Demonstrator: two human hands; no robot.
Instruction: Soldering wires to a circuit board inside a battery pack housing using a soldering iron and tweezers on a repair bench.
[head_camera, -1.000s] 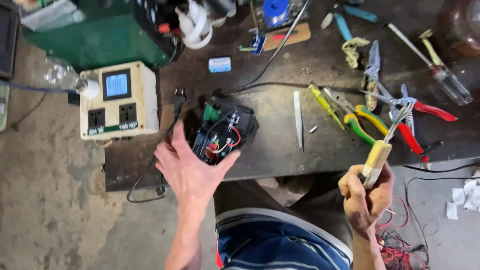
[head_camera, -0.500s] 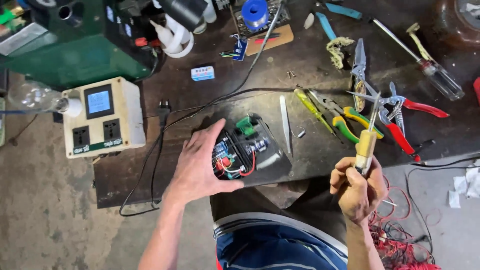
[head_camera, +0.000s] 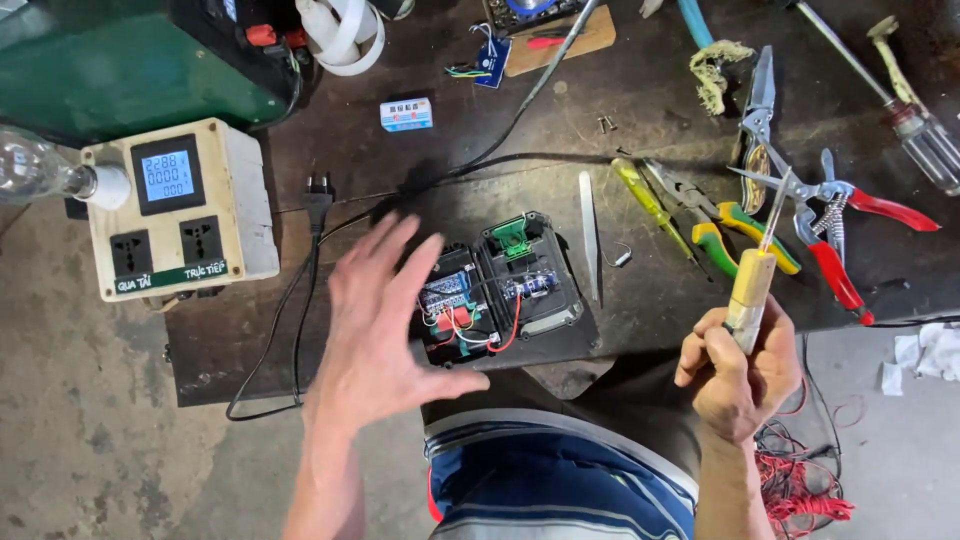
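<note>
Head view: left hand (head_camera: 385, 320) spread flat, fingers apart, beside the opened black battery pack (head_camera: 500, 290) at centre of the counter (head_camera: 640, 100). Right hand (head_camera: 740, 370) clamped on a wooden-handled soldering iron (head_camera: 755, 270), lower right. Step judged: steadying the pack; the tip then needs careful aim.

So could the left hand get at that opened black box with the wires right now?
Probably yes. The left hand is open with fingers spread, right beside the opened black box at the bench edge, and nothing lies between them. The right hand holds a soldering iron off to the side.
</note>
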